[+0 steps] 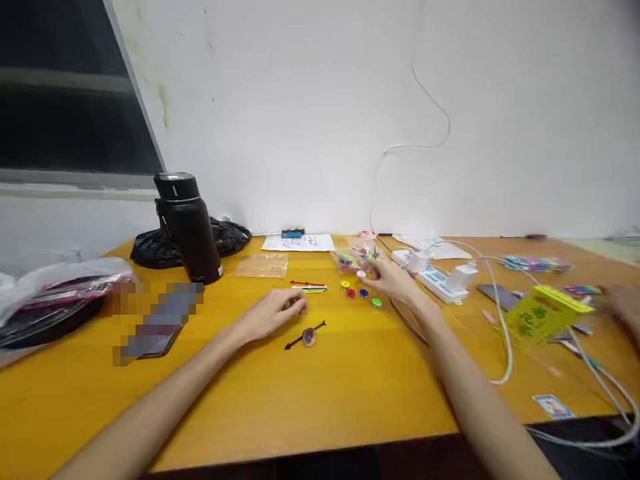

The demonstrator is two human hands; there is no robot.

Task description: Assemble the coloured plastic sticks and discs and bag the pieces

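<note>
The near middle of the desk (350,407) lies bare, a wide strip running to the near edge. Between the left hand (273,313) and the right hand (393,280), coloured sticks (310,287), small round caps (361,293) and a black rod (306,335) lie flat and low. Far left, a black flask (189,227) stands upright, with a phone (155,330) and a plastic-wrapped bundle (55,293) nearer. On the right, a power strip (435,281), looping white cables (506,347) and a yellow packet (543,317) crowd the surface.
</note>
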